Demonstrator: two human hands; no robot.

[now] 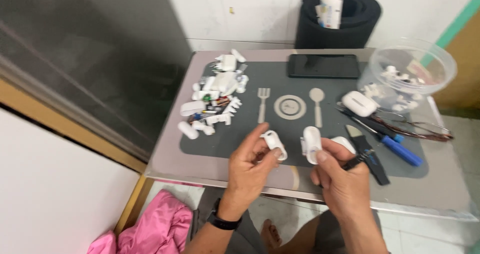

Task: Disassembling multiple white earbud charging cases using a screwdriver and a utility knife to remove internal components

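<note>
Left hand (251, 156) raised over worktop (445, 184) front edge, fingers clamped on small white case shell (274, 143). Right hand (336, 170) pinches white oval case (312, 144) plus black tool (358, 160).

one phone (323, 65), one clear bowl (440, 59), two hands (250, 169)

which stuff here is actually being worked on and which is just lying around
In hand:
left hand holds a white shell piece
right hand holds a white case half and a black tool

Lying about:
pile of white parts
phone
clear bowl
blue screwdriver
closed white case
</note>
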